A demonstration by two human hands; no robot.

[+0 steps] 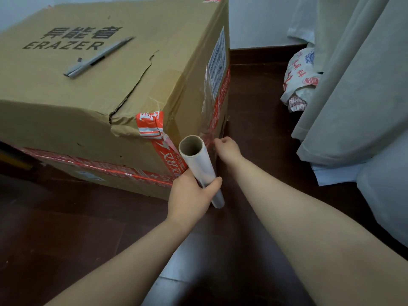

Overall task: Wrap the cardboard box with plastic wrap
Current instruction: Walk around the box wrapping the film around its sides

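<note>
Cardboard box (pixel 88 96) on the floor (pixel 66 228), right hand (pixel 225 149) pinching the film (pixel 208 96) against its side, left hand (pixel 192 193) curled round the roll (pixel 198 164), so I'd pull it taut before rounding the corner.

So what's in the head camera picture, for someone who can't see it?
A left hand grips a plastic wrap roll beside a big cardboard box; the right hand pinches clear film at the box's side. A thin grey tool lies on top.
</note>
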